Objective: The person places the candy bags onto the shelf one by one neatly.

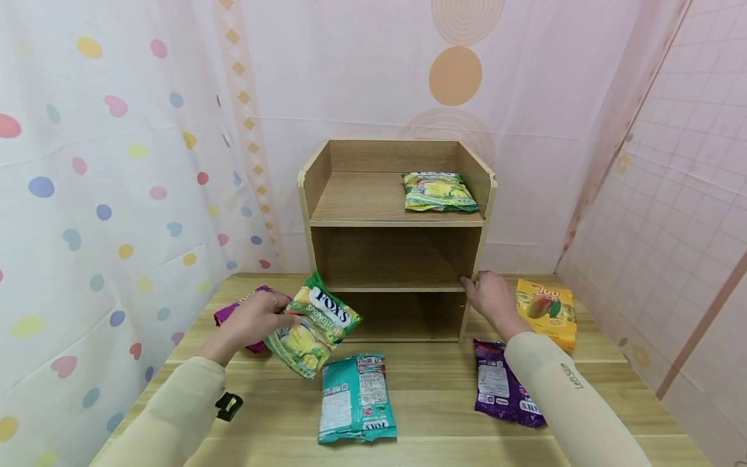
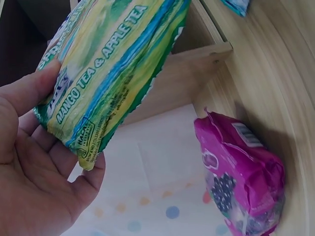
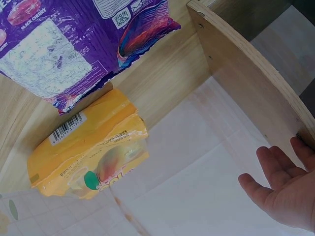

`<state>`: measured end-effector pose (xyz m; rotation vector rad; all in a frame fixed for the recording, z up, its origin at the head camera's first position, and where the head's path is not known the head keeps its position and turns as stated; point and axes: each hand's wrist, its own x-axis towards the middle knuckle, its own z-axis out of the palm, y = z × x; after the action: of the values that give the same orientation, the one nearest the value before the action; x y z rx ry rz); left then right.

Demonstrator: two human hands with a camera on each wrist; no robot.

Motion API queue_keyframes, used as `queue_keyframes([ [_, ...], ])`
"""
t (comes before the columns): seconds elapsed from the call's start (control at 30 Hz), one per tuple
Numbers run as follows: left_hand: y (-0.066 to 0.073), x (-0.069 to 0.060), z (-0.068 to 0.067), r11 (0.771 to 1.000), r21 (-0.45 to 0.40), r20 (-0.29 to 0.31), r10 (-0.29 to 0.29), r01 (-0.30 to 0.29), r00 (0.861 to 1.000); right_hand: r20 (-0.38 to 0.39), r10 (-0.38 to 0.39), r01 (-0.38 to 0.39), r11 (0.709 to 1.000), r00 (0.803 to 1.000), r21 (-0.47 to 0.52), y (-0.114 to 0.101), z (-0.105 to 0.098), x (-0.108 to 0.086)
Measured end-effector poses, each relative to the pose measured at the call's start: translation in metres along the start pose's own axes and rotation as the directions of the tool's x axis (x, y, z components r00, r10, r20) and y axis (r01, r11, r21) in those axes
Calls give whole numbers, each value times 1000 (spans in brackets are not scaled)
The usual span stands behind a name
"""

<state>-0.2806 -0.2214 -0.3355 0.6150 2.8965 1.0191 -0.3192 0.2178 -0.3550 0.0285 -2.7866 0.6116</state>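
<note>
Atop the shelf (image 1: pixel 350 194): green packet (image 1: pixel 439 193), seemingly done | its left front: left grip (image 1: pixel 257 321) pinches second green packet (image 1: pixel 318 331) | its right edge: right grip (image 1: pixel 495 301) touching, unclenched | worktop (image 1: pixel 432 402) beside/before it: four packets (image 1: pixel 357 401), seemingly left

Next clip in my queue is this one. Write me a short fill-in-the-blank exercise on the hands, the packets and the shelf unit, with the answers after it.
1. The left hand holds a green packet worded "Mango Tea & ____ Tea".
2. A second green packet lies on the ____ level of the shelf unit.
3. The right hand touches the shelf unit's ____ side.
4. The teal packet lies in ____ of the shelf unit.

Missing words: Apple; top; right; front.
</note>
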Motion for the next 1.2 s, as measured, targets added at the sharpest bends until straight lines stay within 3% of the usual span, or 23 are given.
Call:
queue_keyframes([
  [0.17,8,2,0,1000,11,-62,-3,3,998,-1,0,0,1000,1000,-2,0,1,0],
  [0.33,20,4,-1,997,-67,-104,-50,44,993,-5,3,-3,1000,1000,-2,0,1,0],
  [0.5,32,5,-4,994,-95,-137,-61,48,989,-9,4,-4,1000,1000,1,0,1,0],
  [0.87,57,4,-8,997,-62,-200,27,-41,979,-7,-1,1,1000,1000,5,1,1,0],
  [1.2,87,11,-20,971,-231,-229,12,-66,973,-7,1,-1,1000,1000,9,1,0,0],
])
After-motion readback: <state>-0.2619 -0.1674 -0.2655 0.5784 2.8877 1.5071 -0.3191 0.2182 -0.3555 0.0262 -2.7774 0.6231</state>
